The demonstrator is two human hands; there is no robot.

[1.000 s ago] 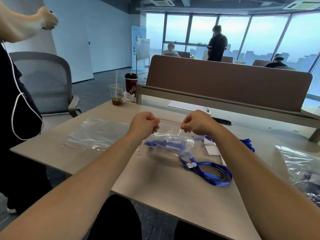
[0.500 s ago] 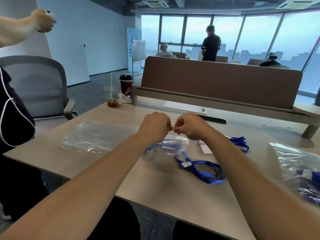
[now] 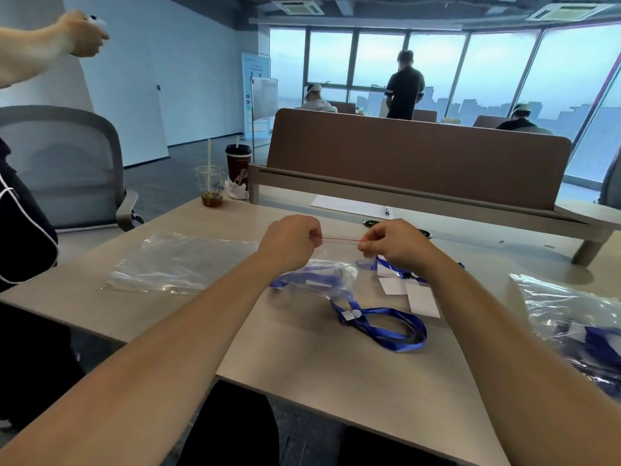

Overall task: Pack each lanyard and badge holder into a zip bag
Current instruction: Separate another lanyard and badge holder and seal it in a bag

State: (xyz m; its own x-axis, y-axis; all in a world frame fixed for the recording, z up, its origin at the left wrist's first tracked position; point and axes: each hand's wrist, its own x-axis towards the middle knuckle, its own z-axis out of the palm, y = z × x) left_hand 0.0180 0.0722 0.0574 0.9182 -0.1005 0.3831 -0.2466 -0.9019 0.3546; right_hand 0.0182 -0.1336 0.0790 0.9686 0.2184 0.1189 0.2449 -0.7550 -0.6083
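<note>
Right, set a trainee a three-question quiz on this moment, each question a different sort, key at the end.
1. True or false: the left hand and the right hand each pinch an end of the red zip strip.
2. Where do the flat clear bags lie? A) on the table, to the left of both hands; B) on the chair seat; C) under the drinks.
3. Fill in: the clear cup and the dark cup stand at the table's far ______ corner.

Key: 1 true; 2 A; 3 left.
</note>
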